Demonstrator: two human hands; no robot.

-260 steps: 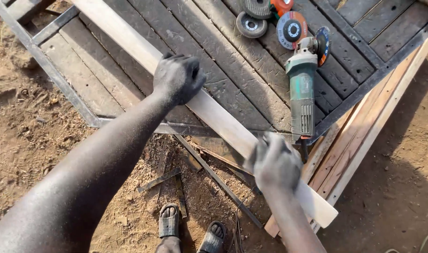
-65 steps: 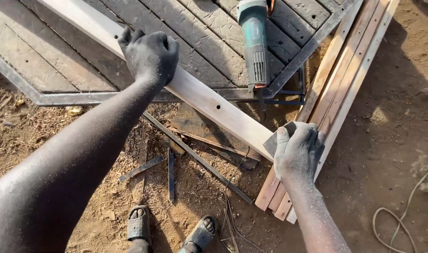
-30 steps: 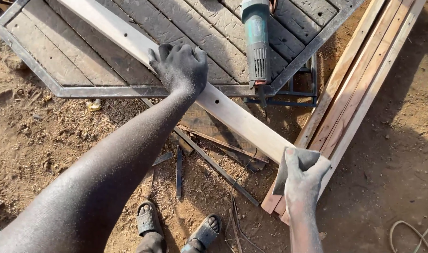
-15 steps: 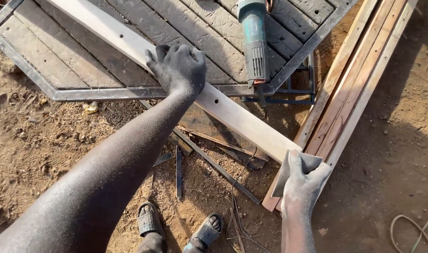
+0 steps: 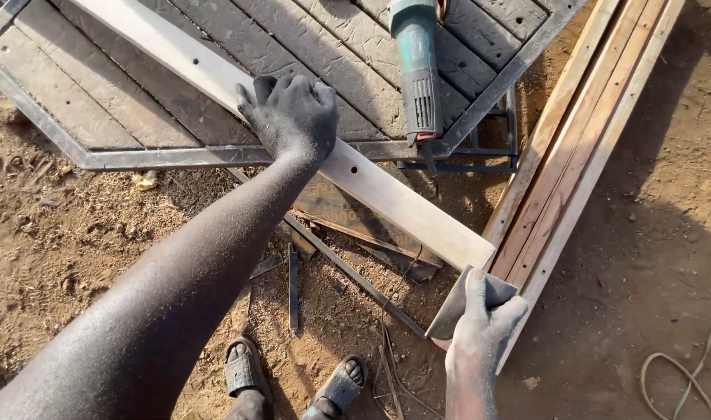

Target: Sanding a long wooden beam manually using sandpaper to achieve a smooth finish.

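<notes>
A single head-worn camera is looking steeply down from standing height, taking in the person's sandalled feet (image 5: 293, 381) at the bottom edge, the sandy ground (image 5: 75, 233), and the grey slatted metal-framed panel (image 5: 137, 85) running out of frame at the top.

Both arms are bare, without sleeves or gloves, dusted all over with fine powder. The 2 feet wear dark open-toed sandals (image 5: 246, 369), dusty as well.
</notes>
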